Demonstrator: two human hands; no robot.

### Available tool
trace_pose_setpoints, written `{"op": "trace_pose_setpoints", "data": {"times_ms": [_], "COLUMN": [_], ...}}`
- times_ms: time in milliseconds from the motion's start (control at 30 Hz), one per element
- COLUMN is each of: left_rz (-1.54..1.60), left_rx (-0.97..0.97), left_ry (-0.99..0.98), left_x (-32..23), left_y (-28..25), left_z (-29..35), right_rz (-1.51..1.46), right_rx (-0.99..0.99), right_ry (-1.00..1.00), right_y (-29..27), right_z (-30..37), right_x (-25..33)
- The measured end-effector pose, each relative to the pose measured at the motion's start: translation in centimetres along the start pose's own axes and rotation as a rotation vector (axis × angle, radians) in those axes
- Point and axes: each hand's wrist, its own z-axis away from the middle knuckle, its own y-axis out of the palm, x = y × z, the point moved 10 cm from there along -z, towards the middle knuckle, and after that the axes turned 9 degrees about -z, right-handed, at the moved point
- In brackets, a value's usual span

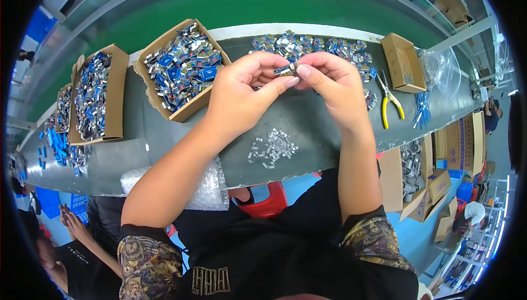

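Observation:
A small blue circuit board (285,71) is pinched between my two hands above the bench. My left hand (244,88) grips its left end between thumb and fingers. On its right end close the thumb and forefinger of my right hand (334,83); whether they hold a further small part there I cannot make out. Behind my hands lies a spread of similar boards (288,45), partly hidden by my fingers. Nearer to me, below my hands, is a loose pile of small clear-and-silver pieces (273,147).
Cardboard boxes full of blue boards (181,66) (93,97) stand at left. To the right are yellow-handled pliers (391,102), a small open carton (403,61), blue strips (421,110) and a clear plastic bag (441,72). Bubble wrap (206,187) hangs over the near edge. A co-worker (82,245) sits lower left.

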Motion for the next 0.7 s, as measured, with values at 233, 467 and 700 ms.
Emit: {"op": "trace_pose_setpoints", "data": {"times_ms": [233,467,700], "left_rz": [-0.053,-0.098,-0.185], "left_rx": [-0.028,-0.044,-0.055], "left_ry": [0.018,0.053,0.115], "left_x": [-0.3,-0.5,-1.0], "left_y": [-0.2,-0.3,-0.4], "left_z": [0.1,0.3,0.3], "right_rz": [-0.044,-0.100,-0.060], "right_rx": [0.032,0.055,0.059], "right_ry": [0.066,0.092,0.041], "right_y": [0.1,-0.1,-0.1], "right_z": [-0.2,-0.1,-0.2], "right_x": [-0.9,-1.7,-1.3]}}
